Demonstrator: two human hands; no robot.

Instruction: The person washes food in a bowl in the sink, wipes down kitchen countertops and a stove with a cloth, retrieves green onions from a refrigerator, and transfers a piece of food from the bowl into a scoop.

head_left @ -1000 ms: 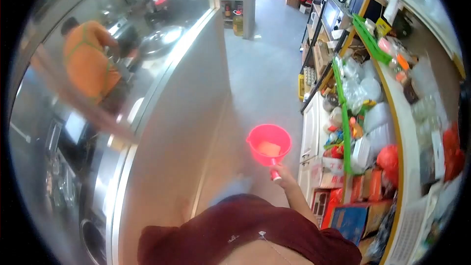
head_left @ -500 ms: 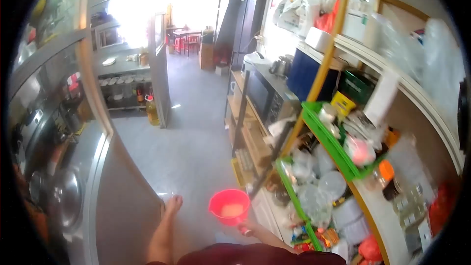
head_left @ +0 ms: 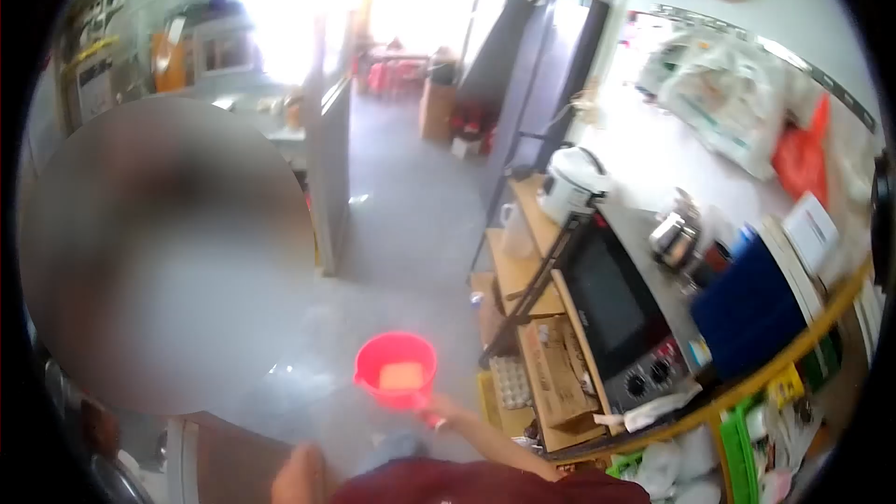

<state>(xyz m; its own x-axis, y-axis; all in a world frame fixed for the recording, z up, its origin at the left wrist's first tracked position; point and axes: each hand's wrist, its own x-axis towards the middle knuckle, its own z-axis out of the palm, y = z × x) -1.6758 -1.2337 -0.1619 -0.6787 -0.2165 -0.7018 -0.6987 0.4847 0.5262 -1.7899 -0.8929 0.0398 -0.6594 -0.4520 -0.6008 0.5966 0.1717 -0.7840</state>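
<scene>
My right hand is closed round the handle of a pinkish-red plastic water dipper with a small pouring lip. Something pale orange shows inside the dipper, but I cannot make out what it is. The dipper is held low in front of me above the grey floor. At the bottom edge of the view, my left hand is low beside the brown panel. It is blurred and its fingers cannot be made out.
To the right is a wooden shelf rack with a microwave, a white rice cooker, an egg tray and green baskets. A partition edges the walkway. A large round blurred patch hides much of the left.
I have moved forward along the walkway, so the microwave and wall bags are nearer. The dipper sits further left in view. My left hand has dropped lower, from beside the partition edge.
</scene>
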